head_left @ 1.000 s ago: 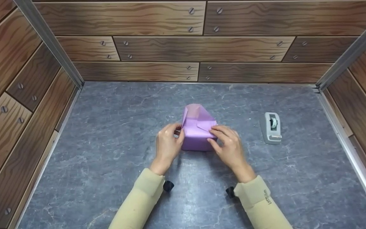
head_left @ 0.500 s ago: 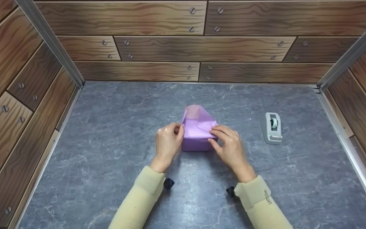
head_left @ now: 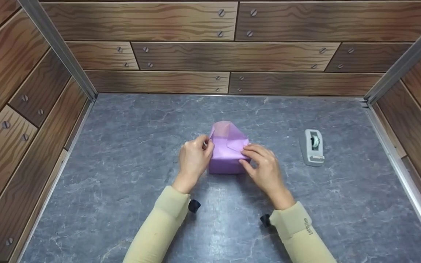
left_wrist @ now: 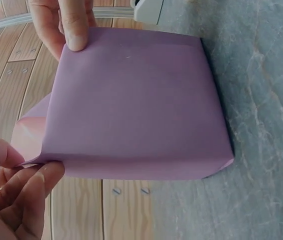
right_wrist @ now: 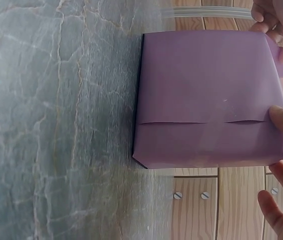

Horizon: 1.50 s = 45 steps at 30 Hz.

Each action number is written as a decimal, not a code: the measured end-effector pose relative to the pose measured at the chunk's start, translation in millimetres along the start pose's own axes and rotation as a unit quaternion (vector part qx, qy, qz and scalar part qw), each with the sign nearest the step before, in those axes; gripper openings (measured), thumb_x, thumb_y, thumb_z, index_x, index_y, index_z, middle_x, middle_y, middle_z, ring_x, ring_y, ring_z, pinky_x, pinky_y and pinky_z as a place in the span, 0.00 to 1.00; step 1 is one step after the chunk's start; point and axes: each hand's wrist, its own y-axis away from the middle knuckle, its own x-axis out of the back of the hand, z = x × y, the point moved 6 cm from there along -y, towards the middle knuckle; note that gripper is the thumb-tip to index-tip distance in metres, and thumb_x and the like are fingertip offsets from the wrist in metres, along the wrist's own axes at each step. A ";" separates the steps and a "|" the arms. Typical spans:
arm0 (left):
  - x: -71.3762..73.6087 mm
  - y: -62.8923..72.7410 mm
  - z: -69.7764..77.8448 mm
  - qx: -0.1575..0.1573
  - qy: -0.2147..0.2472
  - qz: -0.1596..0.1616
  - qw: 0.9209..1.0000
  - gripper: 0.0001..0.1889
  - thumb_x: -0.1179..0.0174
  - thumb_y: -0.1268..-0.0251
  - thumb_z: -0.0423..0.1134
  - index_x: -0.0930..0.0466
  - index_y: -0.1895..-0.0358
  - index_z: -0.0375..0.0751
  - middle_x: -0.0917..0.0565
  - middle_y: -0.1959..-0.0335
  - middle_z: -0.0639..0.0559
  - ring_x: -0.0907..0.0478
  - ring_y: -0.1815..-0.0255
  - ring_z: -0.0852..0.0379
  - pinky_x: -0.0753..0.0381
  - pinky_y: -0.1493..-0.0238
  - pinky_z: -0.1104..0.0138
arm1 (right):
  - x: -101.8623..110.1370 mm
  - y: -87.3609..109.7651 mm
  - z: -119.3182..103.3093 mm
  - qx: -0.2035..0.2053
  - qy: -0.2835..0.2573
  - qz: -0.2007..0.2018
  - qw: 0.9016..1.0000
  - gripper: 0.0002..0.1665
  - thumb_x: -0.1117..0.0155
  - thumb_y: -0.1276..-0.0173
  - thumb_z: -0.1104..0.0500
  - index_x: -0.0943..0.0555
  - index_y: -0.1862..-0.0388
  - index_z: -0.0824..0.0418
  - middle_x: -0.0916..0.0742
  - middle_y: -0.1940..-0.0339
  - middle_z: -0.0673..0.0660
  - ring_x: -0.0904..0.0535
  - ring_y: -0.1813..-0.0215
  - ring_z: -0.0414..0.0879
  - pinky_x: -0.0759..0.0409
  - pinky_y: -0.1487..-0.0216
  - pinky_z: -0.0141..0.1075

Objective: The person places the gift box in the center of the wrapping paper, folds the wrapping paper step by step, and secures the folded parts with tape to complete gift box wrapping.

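A box wrapped in purple paper [head_left: 227, 165] stands on the table in front of me, and its upper paper flap [head_left: 222, 128] is raised at the back. My left hand [head_left: 193, 157] pinches a fold of the paper between thumb and fingers at the top left corner, as the left wrist view shows at the fold [left_wrist: 34, 159]. At the right side, my right hand [head_left: 265, 170] grips the box's upper corner, thumb on the near face and fingers on the folded top. A lengthwise paper seam [right_wrist: 181, 122] crosses the face in the right wrist view. The box's far side is hidden.
A grey tape dispenser [head_left: 309, 159] with a roll of tape stands on the marbled table [head_left: 130, 146], to the right of the box. Wood-patterned walls [head_left: 181, 54] with metal edge strips enclose the table at the back and sides.
My left hand has shifted slightly up and inward along the left edge, now pinching the paper fold. The raised flap sits slightly lower. My right hand has stayed in place.
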 end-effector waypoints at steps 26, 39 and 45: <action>7.3 -29.5 12.1 -0.046 -0.002 0.039 0.998 0.07 0.36 0.39 0.35 0.13 0.74 0.40 0.16 0.78 0.53 0.19 0.79 0.60 0.21 0.77 0.67 | -0.2 -1.1 2.0 -0.006 -0.017 -0.005 1.000 0.16 0.20 0.49 0.65 0.12 0.60 0.62 0.12 0.53 0.54 0.19 0.45 0.52 0.27 0.44 0.47; 8.5 -7.6 6.8 -0.041 0.026 0.022 0.999 0.05 0.34 0.40 0.35 0.12 0.65 0.38 0.14 0.73 0.51 0.18 0.78 0.58 0.20 0.76 0.68 | -0.1 0.2 1.1 -0.004 -0.029 0.003 1.000 0.15 0.20 0.49 0.65 0.12 0.60 0.64 0.12 0.54 0.55 0.19 0.45 0.54 0.27 0.45 0.49; 6.4 6.0 5.4 -0.044 0.025 0.021 0.998 0.03 0.35 0.40 0.33 0.13 0.68 0.37 0.15 0.72 0.51 0.16 0.76 0.59 0.19 0.74 0.70 | 0.1 0.6 1.4 -0.009 -0.025 -0.007 1.000 0.15 0.22 0.47 0.64 0.12 0.59 0.63 0.13 0.53 0.55 0.20 0.45 0.52 0.27 0.43 0.46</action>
